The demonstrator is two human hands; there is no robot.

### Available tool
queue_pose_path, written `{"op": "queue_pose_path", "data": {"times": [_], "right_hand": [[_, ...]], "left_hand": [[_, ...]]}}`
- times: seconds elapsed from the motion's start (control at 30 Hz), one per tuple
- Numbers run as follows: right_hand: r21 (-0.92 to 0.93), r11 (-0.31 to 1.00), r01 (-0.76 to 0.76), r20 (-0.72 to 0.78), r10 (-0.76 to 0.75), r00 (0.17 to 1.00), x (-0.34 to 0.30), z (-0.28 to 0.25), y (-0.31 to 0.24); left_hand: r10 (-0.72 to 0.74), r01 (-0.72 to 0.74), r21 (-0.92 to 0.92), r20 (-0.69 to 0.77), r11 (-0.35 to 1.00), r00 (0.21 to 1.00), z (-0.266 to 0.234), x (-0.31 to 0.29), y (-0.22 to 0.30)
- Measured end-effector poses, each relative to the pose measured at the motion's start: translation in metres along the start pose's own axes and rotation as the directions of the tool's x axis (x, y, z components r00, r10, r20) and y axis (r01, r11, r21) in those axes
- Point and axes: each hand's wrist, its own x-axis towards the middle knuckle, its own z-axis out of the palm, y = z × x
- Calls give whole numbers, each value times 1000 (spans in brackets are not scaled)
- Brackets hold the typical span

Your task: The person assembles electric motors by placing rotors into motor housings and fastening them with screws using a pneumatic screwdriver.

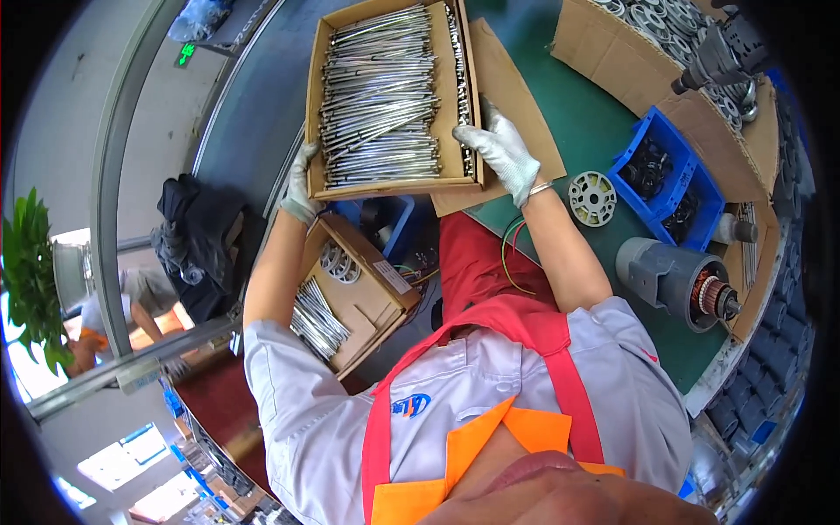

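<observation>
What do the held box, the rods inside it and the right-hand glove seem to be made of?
Box: matte brown cardboard, by its thin, paper-like walls. Rods: shiny metal, probably steel, from the bright glints. Right-hand glove: probably matte white fabric, since it creases softly; any coating is unclear.

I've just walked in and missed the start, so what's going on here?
A person in white gloves has both hands on a cardboard box full of thin metal rods. The left hand grips its lower left corner and the right hand its right side. Below, toward the left, a smaller open box holds more rods and some round pieces. On the right are a pale disc, blue bins and a grey motor part.
</observation>
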Motion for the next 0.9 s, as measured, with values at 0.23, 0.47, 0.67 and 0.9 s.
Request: {"op": "queue_pose_path", "data": {"times": [0.23,0.47,0.67,0.9], "right_hand": [[-236,972,17,-85,-38,996,12,-2,-21],[-645,764,-19,-64,-29,998,28,-35,-80],[-958,283,35,-1,-127,992,43,-78,-117],[-967,244,-68,-117,-192,974,47,-107,-92]], "left_hand": [[-115,119,-122,35,985,993,25,-8,8],[-105,105,28,-12,994,994,78,-32,2],[-174,173,-22,-36,985,984,127,-39,-61],[-165,-50,903,133,428,977,95,-23,-76]]}}
